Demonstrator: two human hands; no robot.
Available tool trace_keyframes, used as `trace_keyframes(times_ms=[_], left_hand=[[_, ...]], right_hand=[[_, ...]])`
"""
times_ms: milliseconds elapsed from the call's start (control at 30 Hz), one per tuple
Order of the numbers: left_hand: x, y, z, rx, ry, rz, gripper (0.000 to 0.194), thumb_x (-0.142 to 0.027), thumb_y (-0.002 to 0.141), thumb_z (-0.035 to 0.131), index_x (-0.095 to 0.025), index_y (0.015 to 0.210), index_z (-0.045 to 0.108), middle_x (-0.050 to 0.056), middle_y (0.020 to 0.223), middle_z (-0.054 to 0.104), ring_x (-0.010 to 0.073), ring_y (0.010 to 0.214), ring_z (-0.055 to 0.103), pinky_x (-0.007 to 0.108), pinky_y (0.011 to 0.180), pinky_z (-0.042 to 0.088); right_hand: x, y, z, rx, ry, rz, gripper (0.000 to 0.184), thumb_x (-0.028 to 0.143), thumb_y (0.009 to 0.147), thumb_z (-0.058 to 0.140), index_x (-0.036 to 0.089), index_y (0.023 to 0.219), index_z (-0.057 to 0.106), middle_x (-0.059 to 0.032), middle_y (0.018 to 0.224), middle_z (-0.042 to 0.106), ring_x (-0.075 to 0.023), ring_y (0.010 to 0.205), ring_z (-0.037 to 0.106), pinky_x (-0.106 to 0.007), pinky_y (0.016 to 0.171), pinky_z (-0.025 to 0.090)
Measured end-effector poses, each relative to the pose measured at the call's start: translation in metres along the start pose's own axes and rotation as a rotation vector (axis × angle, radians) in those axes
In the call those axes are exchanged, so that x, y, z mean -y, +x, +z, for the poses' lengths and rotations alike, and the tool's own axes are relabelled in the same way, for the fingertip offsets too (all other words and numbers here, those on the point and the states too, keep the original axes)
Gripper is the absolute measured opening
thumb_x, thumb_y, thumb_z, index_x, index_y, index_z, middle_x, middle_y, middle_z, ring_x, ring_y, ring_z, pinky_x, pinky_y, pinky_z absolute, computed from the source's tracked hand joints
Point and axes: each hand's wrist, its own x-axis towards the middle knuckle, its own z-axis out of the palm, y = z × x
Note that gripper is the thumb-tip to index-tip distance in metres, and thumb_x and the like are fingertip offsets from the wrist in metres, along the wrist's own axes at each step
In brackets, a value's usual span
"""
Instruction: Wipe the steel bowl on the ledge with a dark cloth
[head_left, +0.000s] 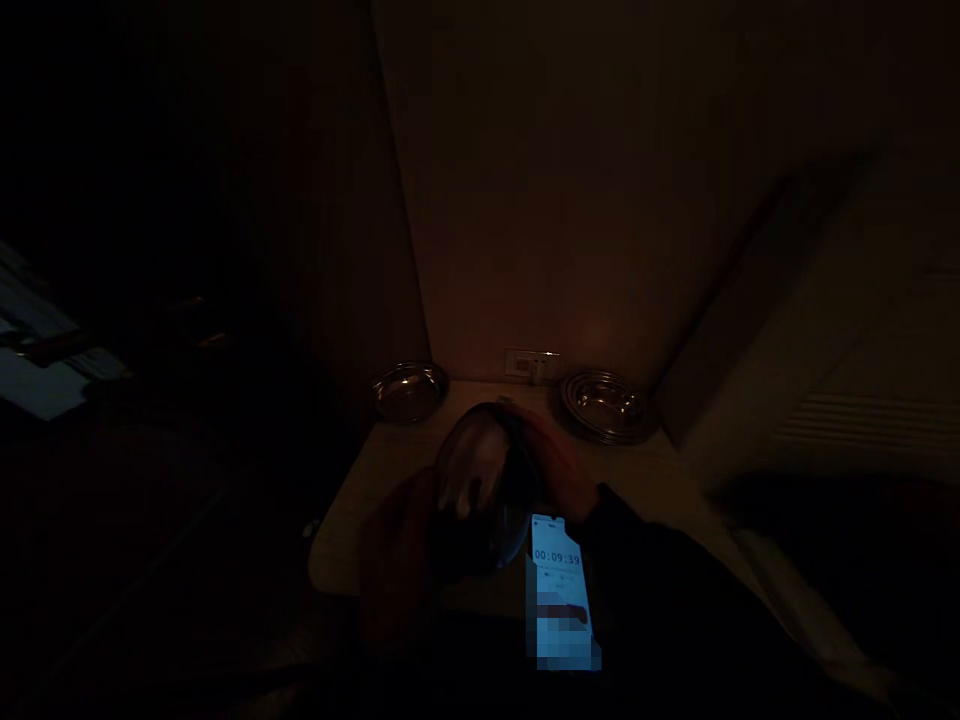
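Note:
The room is very dark. A round steel dish (480, 490) is held tilted over a small pale table (375, 480), and its shiny face catches a pale reflection. My left hand (397, 545) grips the dish's left rim. My right hand (556, 462) is closed on its upper right rim, with a dark sleeve running to the lower right. The fingers are dim and hard to make out. A lit phone (562, 590) lies just right of the dish, showing a timer at 00:09:39.
Two more steel dishes stand at the back of the table, one on the left (409, 390) and one on the right (606, 405). A wall socket (529, 363) sits between them. A pale door or panel (862, 380) lies to the right; faint papers (37, 360) show far left.

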Motion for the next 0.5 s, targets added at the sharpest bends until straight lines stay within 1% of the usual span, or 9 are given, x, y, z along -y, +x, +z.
trace_keyframes(times_ms=[33,67,133,233,300,367,433,467,500], left_hand=[[-0.001,0.000,0.001,0.005,-0.016,-0.007,0.028,-0.037,0.075,0.052,-0.014,0.074,0.068,0.006,0.071,0.068,0.0187,0.067,0.062,0.023,0.053,0.047],[-0.001,0.001,0.003,0.013,-0.036,-0.012,0.028,-0.037,0.074,0.052,-0.013,0.075,0.068,0.006,0.071,0.069,0.0186,0.067,0.062,0.023,0.053,0.047],[0.000,0.002,0.006,0.037,-0.059,-0.027,0.029,-0.038,0.074,0.053,-0.013,0.079,0.068,0.006,0.076,0.069,0.0189,0.071,0.063,0.024,0.057,0.048],[0.002,0.004,0.010,0.039,-0.076,-0.025,0.030,-0.038,0.074,0.053,-0.014,0.084,0.068,0.007,0.083,0.069,0.0202,0.079,0.063,0.026,0.064,0.049],[0.003,0.006,0.010,0.060,-0.086,-0.021,0.029,-0.037,0.075,0.051,-0.014,0.082,0.068,0.008,0.085,0.069,0.0205,0.080,0.063,0.027,0.068,0.049],[0.002,0.007,0.010,0.072,-0.108,-0.032,0.026,-0.035,0.076,0.050,-0.016,0.078,0.068,0.009,0.085,0.069,0.0199,0.078,0.064,0.027,0.069,0.049],[0.002,0.006,0.010,0.065,-0.124,-0.053,0.024,-0.033,0.075,0.051,-0.016,0.074,0.068,0.009,0.082,0.069,0.0193,0.075,0.063,0.026,0.067,0.049],[0.002,0.005,0.010,0.058,-0.128,-0.062,0.023,-0.033,0.074,0.052,-0.015,0.074,0.068,0.008,0.080,0.069,0.0190,0.074,0.063,0.026,0.065,0.049],[0.002,0.003,0.009,0.053,-0.125,-0.073,0.024,-0.034,0.074,0.053,-0.015,0.075,0.067,0.007,0.078,0.069,0.0185,0.072,0.063,0.025,0.062,0.049]], right_hand=[[0.000,0.001,-0.001,-0.010,-0.006,0.010,0.039,0.031,0.092,0.027,0.020,0.124,0.047,-0.0074,0.126,0.052,-0.0176,0.117,0.047,-0.040,0.101,0.036],[0.003,0.000,-0.001,-0.016,-0.043,-0.017,0.039,0.030,0.091,0.028,0.020,0.123,0.048,-0.0072,0.126,0.052,-0.0179,0.118,0.046,-0.040,0.102,0.036],[0.017,-0.006,0.002,0.017,-0.181,-0.150,0.038,0.028,0.090,0.031,0.021,0.122,0.049,-0.0063,0.127,0.052,-0.0190,0.121,0.042,-0.043,0.104,0.030],[0.042,-0.020,0.011,0.164,-0.398,-0.372,0.038,0.025,0.086,0.036,0.019,0.122,0.050,-0.0051,0.127,0.052,-0.0213,0.124,0.036,-0.048,0.108,0.019],[0.051,-0.029,0.015,0.241,-0.474,-0.448,0.043,0.027,0.085,0.037,0.016,0.126,0.045,-0.0067,0.131,0.048,-0.0224,0.127,0.033,-0.049,0.109,0.015],[0.049,-0.034,0.017,0.291,-0.512,-0.492,0.049,0.029,0.084,0.037,0.012,0.130,0.039,-0.0094,0.135,0.043,-0.0233,0.129,0.028,-0.049,0.109,0.015],[0.039,-0.032,0.013,0.320,-0.509,-0.530,0.050,0.029,0.084,0.038,0.013,0.131,0.038,-0.0103,0.136,0.042,-0.0235,0.130,0.028,-0.049,0.108,0.017],[0.032,-0.029,0.010,0.316,-0.490,-0.520,0.048,0.028,0.084,0.037,0.013,0.130,0.039,-0.0106,0.135,0.043,-0.0232,0.129,0.029,-0.049,0.107,0.019],[0.025,-0.025,0.006,0.290,-0.458,-0.476,0.047,0.027,0.085,0.036,0.014,0.129,0.040,-0.0108,0.134,0.044,-0.0225,0.128,0.031,-0.048,0.107,0.023]])
